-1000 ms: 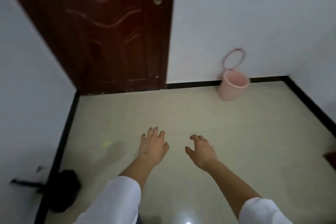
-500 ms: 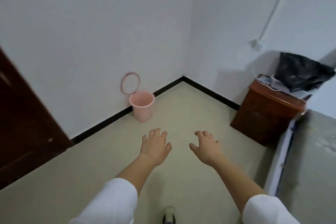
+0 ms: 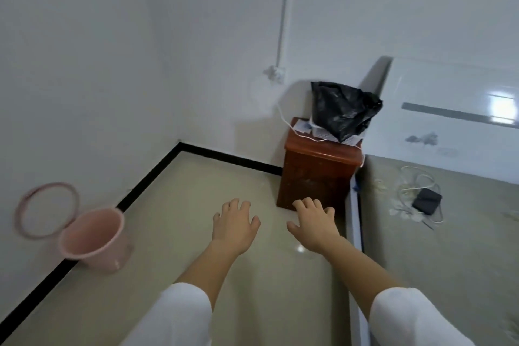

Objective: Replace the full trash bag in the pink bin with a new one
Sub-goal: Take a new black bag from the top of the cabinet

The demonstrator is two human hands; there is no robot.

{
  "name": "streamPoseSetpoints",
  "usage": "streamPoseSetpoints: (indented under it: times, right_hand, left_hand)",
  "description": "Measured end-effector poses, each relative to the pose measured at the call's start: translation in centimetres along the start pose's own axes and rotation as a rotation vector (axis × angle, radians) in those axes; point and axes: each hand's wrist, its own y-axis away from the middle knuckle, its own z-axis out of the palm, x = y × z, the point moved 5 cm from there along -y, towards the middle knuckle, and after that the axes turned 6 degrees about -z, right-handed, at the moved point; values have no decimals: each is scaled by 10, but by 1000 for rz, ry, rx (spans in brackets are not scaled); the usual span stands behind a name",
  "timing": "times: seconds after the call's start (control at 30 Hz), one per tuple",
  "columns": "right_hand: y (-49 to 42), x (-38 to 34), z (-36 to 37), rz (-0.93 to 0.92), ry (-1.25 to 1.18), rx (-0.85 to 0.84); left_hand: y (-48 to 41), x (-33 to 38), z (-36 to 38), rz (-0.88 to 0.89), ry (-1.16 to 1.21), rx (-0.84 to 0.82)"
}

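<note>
The pink bin [image 3: 95, 239] stands on the floor at the left, against the white wall, with no bag showing inside it. Its pink ring [image 3: 47, 209] leans on the wall just behind it. A crumpled black plastic bag [image 3: 341, 109] sits on top of the brown bedside cabinet [image 3: 316, 174] ahead. My left hand [image 3: 234, 223] and my right hand [image 3: 313, 223] are held out over the floor, palms down, fingers spread, holding nothing. The right hand hovers in front of the cabinet's lower corner.
A bed [image 3: 441, 233] with a white headboard fills the right side; a black pouch [image 3: 427, 201] and a white cable lie on it. A socket [image 3: 275, 73] with a cord is on the far wall. Black skirting runs along the beige floor.
The view has swung right: the door has left the frame, the bin has slid to the left edge, and the cabinet and bed are now ahead. Both hands stay empty and spread.
</note>
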Motion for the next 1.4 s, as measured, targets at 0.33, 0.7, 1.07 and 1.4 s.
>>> streamPoseSetpoints:
  times: [0.33,0.7,1.07,1.4]
  right_hand:
    - [-165,174,-37,102,-71,57]
    - [-337,356,-92,208,-112,46]
    - [-498,472,-101,351,-157,57]
    - [-653,508,-108,338,-229,52]
  left_hand:
    - [-212,149,26,120,12,0]
    - [-413,298,52,124,91,-9]
    - [-606,372,91,173,183,-170]
    - [-773,405,89,7,439,-177]
